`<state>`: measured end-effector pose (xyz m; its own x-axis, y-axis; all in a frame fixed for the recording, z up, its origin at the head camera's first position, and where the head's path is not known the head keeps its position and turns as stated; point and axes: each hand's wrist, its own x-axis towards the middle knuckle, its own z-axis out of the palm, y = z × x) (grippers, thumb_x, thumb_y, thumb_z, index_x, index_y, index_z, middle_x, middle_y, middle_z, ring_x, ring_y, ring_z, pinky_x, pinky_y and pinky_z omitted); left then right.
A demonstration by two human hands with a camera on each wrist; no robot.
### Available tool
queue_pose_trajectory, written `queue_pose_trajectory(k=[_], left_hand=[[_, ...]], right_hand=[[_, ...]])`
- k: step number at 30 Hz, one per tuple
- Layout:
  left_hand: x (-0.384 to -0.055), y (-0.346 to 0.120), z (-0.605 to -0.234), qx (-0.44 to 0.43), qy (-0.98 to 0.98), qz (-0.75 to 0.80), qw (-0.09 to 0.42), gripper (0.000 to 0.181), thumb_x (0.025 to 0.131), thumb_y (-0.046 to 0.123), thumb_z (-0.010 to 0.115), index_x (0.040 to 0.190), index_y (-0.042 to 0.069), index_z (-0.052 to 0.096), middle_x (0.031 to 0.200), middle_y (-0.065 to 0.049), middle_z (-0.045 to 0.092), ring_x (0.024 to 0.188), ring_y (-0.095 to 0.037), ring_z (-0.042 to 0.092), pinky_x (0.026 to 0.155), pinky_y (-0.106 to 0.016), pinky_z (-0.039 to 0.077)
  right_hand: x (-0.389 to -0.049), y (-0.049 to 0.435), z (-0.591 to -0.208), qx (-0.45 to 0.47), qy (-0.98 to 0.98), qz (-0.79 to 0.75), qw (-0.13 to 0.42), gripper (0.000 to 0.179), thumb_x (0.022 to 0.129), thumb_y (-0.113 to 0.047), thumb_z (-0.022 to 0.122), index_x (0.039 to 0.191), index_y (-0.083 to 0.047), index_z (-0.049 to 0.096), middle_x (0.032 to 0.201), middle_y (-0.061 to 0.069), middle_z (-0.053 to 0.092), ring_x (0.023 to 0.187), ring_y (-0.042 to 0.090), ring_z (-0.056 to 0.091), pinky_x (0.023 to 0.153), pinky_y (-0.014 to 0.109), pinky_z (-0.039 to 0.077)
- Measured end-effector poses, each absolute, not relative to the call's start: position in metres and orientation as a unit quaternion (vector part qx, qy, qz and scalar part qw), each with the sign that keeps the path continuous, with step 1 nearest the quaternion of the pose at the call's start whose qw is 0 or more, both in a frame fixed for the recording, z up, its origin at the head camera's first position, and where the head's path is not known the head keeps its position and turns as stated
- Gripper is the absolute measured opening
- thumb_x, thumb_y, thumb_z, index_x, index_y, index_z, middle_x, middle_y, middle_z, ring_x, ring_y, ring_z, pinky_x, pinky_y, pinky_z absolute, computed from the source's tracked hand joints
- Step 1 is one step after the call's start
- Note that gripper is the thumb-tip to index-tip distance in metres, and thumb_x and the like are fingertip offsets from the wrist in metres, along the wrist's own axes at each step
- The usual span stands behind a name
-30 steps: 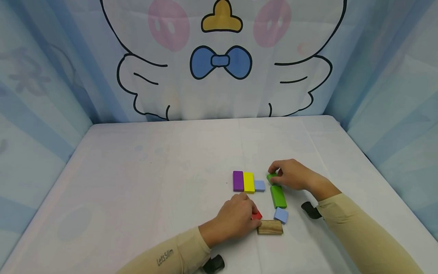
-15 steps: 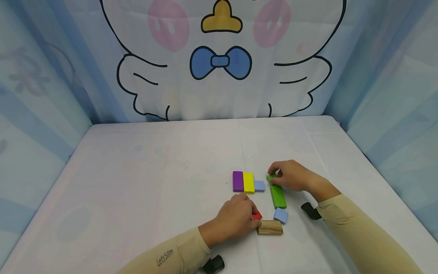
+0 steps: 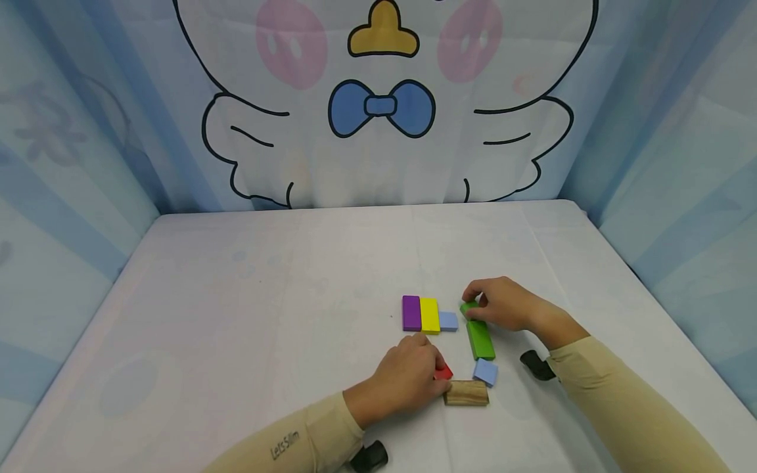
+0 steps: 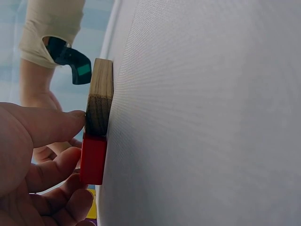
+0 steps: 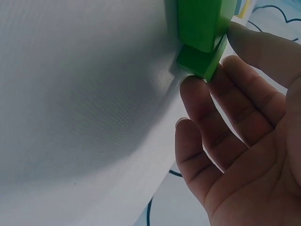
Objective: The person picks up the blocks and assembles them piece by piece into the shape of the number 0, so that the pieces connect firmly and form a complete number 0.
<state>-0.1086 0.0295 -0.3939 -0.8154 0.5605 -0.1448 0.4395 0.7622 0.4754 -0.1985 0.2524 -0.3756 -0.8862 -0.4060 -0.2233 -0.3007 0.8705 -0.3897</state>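
A red block (image 4: 93,160) lies on the white table, mostly covered by my left hand (image 3: 401,373) in the head view. The fingers of that hand curl against it, while the thumb touches the brown wood-grain block (image 3: 467,393) adjoining it. Farther right and back, my right hand (image 3: 503,303) pinches a small green block (image 3: 469,307) between thumb and fingers. A longer green block (image 3: 481,341) sits at its near end, the two overlapping in the right wrist view. Between the long green block and the wood-grain one is a tilted light blue block (image 3: 485,372).
A purple block (image 3: 411,313), a yellow block (image 3: 430,316) and another light blue block (image 3: 449,321) stand side by side, left of the right hand. The white table (image 3: 266,328) backs onto a printed curtain (image 3: 381,164). Dark wrist mounts (image 3: 369,456) hang under both sleeves.
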Motion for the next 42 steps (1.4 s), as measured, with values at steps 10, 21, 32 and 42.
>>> queue_pose_trajectory(k=[10,21,32,42], left_hand=[[-0.108,0.029,-0.395,0.269,0.928,0.217,0.137,0.026,0.086,0.033,0.081,0.098,0.011,0.076,0.089,0.002,0.053,0.082,-0.011,0.046,0.064,-0.022,0.042],[-0.108,0.029,-0.395,0.265,0.928,0.219,0.141,0.026,0.086,0.033,0.081,0.098,0.011,0.076,0.089,0.002,0.052,0.082,-0.011,0.046,0.064,-0.022,0.041],[-0.109,0.029,-0.396,0.269,0.928,0.217,0.137,0.025,0.087,0.033,0.08,0.098,0.011,0.075,0.089,0.003,0.052,0.083,-0.011,0.046,0.065,-0.022,0.041],[-0.109,0.029,-0.395,0.27,0.928,0.216,0.141,0.025,0.087,0.033,0.079,0.098,0.011,0.075,0.089,0.003,0.053,0.084,-0.011,0.046,0.065,-0.022,0.041]], right_hand=[[-0.198,0.249,-0.376,-0.175,0.956,-0.171,0.16,0.025,0.092,-0.019,0.072,0.114,-0.007,0.068,0.097,0.001,0.065,0.089,0.021,0.057,0.081,0.039,0.051],[-0.198,0.248,-0.375,-0.178,0.955,-0.173,0.163,0.025,0.092,-0.017,0.072,0.114,-0.007,0.068,0.098,0.001,0.065,0.088,0.021,0.057,0.081,0.039,0.051],[-0.192,0.251,-0.371,-0.173,0.957,-0.18,0.147,0.037,0.092,-0.024,0.071,0.123,-0.004,0.065,0.11,0.007,0.067,0.097,0.025,0.061,0.084,0.044,0.052],[-0.176,0.258,-0.369,-0.178,0.959,-0.19,0.113,0.041,0.091,-0.02,0.072,0.128,-0.005,0.063,0.121,0.012,0.065,0.108,0.032,0.059,0.093,0.053,0.048]])
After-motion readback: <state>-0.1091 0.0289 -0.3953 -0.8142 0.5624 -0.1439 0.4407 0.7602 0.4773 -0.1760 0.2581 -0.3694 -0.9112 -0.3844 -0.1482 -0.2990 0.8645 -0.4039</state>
